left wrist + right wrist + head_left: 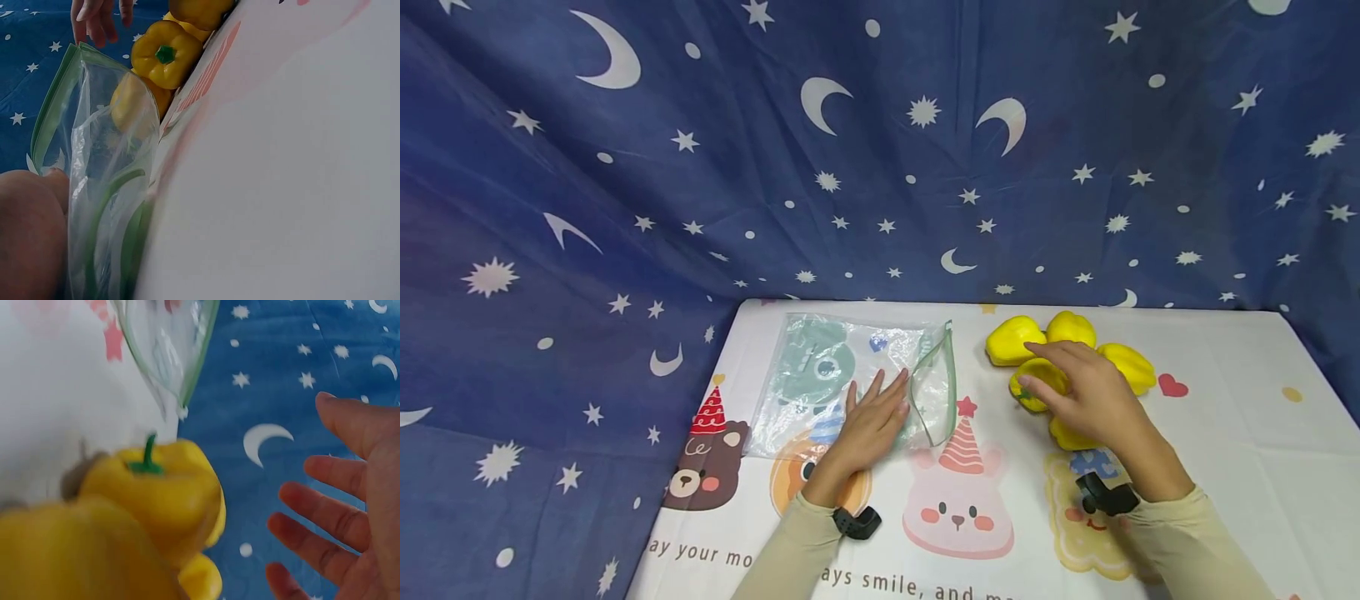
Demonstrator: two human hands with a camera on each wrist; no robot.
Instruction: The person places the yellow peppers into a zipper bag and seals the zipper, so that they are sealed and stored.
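A clear zip bag (827,375) with a green zip edge lies flat on the table, its mouth gaping toward the right. My left hand (874,421) rests on the bag near that mouth, fingers spread. In the left wrist view the bag's clear film (94,156) rises beside the thumb. Several yellow bell peppers sit in a cluster right of the bag; one pepper (1037,385) has its green stem facing the bag. Over the cluster hovers my right hand (1093,396), fingers apart and nothing in them. The right wrist view shows a stemmed pepper (162,494) beside its fingertips.
The white tablecloth (1232,467) carries printed animals, a heart and lettering. Blue curtains (880,150) with moons and stars hang behind the table and along its left side. Each wrist wears a black band, with the left band (857,523) near the sleeve end.
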